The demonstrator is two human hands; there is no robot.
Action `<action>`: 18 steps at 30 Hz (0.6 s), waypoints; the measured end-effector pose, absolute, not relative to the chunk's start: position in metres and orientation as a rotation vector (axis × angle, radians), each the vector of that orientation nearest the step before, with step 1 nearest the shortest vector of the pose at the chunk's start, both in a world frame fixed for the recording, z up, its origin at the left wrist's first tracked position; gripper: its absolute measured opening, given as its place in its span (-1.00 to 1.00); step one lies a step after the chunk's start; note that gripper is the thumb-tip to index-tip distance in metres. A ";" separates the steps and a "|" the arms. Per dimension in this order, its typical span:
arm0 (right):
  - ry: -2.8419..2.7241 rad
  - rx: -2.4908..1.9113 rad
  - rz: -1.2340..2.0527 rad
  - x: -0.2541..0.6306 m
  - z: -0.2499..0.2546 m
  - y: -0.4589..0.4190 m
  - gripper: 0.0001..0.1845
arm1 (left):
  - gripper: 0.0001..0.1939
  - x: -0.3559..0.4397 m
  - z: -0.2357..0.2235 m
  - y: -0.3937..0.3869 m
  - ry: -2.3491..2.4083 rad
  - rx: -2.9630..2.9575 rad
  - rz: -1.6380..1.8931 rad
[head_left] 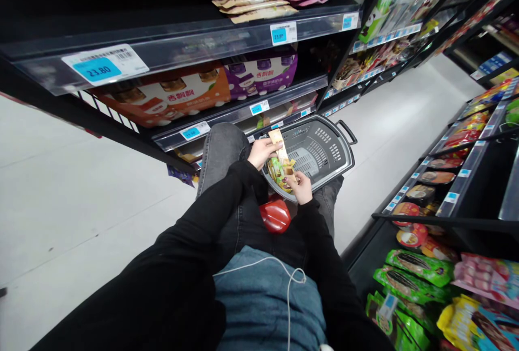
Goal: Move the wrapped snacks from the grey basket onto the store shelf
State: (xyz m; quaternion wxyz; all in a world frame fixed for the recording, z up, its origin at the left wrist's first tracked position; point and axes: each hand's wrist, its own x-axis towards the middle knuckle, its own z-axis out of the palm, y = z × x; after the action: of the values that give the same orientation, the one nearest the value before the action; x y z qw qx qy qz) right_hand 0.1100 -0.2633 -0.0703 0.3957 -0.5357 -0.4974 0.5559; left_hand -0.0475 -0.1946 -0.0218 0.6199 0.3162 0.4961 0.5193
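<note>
My left hand [260, 153] pinches a narrow beige packet [279, 140] near its upper end. At the packet's lower end, the fingers of my right hand [300, 187] are closed on it. Both hands are over the near-left part of a grey shopping basket [320, 151], which is between my knees. Inside the basket, below the packet, lie green and yellow packages [276, 171], partly covered by my hands. The print on the beige packet is too small to read.
Shelving on the left holds stacked beige sachets [259, 2], an orange multipack [170, 94] and a purple multipack [261, 75]. To the right, a low shelf carries green snack bags [419, 267] and cup noodles [405, 213]. A red object [275, 214] is between my legs.
</note>
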 end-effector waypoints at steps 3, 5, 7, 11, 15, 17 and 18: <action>-1.585 -1.568 0.983 0.112 -0.064 -0.266 -0.77 | -0.74 -0.043 -0.022 -0.197 1.100 0.741 1.133; -1.811 -1.711 0.611 0.113 -0.059 -0.268 -0.83 | -0.74 -0.038 -0.023 -0.199 1.110 0.750 1.053; -1.947 -1.783 0.354 0.112 -0.055 -0.269 -0.84 | -0.74 -0.033 -0.023 -0.202 1.105 0.758 0.969; -1.972 -1.640 0.365 0.113 -0.056 -0.269 -0.71 | -0.78 -0.029 -0.020 -0.204 1.085 0.757 0.922; -1.772 -1.433 0.699 0.113 -0.059 -0.268 -0.52 | -0.71 -0.032 -0.015 -0.204 1.065 0.738 0.972; -1.586 -1.427 0.859 0.112 -0.058 -0.267 -0.61 | -0.70 -0.032 -0.013 -0.205 1.032 0.716 0.973; -1.494 -1.430 0.927 0.112 -0.058 -0.267 -0.64 | -0.70 -0.031 -0.012 -0.205 1.011 0.707 0.967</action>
State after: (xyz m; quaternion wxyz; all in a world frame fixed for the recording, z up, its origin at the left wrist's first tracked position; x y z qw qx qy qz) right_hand 0.1117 -0.2669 -0.0575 0.4236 -0.5715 -0.5972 0.3705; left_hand -0.0312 -0.2055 -0.0122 0.7082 0.3182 0.4553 0.4357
